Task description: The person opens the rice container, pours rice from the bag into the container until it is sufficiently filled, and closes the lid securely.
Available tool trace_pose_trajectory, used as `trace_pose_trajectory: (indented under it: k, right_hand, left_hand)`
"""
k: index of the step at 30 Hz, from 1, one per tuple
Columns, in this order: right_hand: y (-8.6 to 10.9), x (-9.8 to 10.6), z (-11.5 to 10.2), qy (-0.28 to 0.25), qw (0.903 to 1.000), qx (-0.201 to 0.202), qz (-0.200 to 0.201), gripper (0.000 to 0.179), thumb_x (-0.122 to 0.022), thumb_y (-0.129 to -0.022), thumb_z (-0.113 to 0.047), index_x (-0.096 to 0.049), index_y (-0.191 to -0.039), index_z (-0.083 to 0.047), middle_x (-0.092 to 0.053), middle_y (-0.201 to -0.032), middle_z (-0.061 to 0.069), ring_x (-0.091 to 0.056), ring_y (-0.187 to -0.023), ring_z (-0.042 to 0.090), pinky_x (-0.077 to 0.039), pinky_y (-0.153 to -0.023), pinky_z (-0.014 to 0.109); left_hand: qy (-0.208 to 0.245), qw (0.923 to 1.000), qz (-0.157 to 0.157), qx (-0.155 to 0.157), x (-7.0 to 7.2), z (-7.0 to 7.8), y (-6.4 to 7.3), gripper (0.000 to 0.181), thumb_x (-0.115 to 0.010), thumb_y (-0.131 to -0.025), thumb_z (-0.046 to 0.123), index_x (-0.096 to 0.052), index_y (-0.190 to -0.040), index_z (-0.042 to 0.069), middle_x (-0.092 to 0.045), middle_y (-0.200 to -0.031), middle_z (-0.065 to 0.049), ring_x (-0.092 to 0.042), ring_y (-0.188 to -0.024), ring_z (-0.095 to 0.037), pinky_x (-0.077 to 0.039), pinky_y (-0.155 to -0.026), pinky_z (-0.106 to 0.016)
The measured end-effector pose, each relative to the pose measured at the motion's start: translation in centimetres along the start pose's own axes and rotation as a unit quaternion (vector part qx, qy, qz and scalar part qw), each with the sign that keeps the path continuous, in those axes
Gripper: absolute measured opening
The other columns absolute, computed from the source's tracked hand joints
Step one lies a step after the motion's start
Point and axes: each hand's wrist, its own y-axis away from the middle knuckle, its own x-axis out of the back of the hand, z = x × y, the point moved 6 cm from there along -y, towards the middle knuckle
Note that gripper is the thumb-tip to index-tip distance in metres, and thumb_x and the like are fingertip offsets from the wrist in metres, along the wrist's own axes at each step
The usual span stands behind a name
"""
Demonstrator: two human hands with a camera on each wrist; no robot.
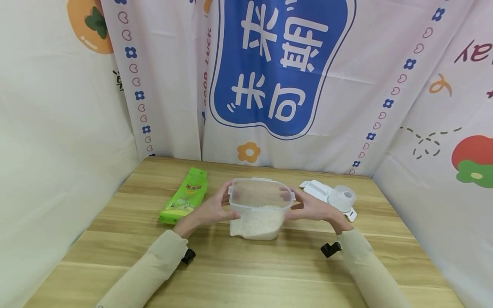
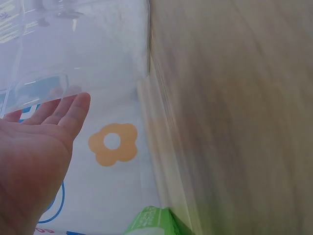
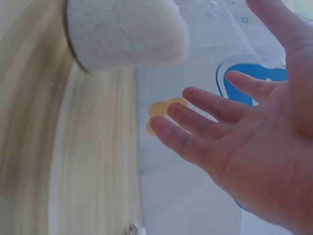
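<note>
A clear plastic container [image 1: 240, 194] stands on the table in front of me, with white grains that look like rice [image 1: 262, 222] in its lower part. On its left side is my left hand [image 1: 212, 209], its fingers reaching along the wall close under the rim. In the left wrist view these fingers [image 2: 73, 112] are nearly straight and overlap the clear wall. My right hand [image 1: 312, 208] is at the container's right side. The right wrist view shows its fingers [image 3: 183, 139] spread and extended beside the container, with nothing gripped.
A green printed bag [image 1: 186, 196] lies to the left of the container. On the right are a white lid [image 1: 317, 190] and a clear cup [image 1: 340, 196] resting on it. Behind the wooden table [image 1: 246, 278] hangs a printed white curtain [image 1: 173, 85].
</note>
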Motion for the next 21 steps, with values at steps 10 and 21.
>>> trace_pose_trajectory:
  k: [10, 21]
  right_hand:
    - [1.3, 3.5, 0.3, 0.071, 0.9873, -0.002, 0.142, 0.051, -0.064, -0.096, -0.027, -0.045, -0.143, -0.014, -0.055, -0.141, 0.014, -0.052, -0.131, 0.035, -0.05, -0.103, 0.047]
    - [2.7, 5.8, 0.5, 0.07, 0.9697, 0.005, 0.234, 0.045, -0.061, -0.098, -0.024, -0.049, -0.138, -0.006, -0.058, -0.135, 0.022, -0.058, -0.122, 0.033, -0.047, -0.094, 0.015]
  left_hand:
    - [-0.01, 0.9998, 0.002, 0.017, -0.2, 0.0, 0.1, 0.101, -0.078, -0.084, 0.032, -0.007, -0.156, 0.026, -0.039, -0.151, -0.022, -0.041, -0.14, -0.037, -0.036, -0.116, -0.048]
    - [-0.009, 0.9998, -0.008, 0.017, -0.3, 0.3, 0.0, 0.1, -0.076, -0.086, 0.02, -0.005, -0.157, 0.016, -0.043, -0.145, -0.026, -0.043, -0.137, -0.04, -0.037, -0.115, -0.051]
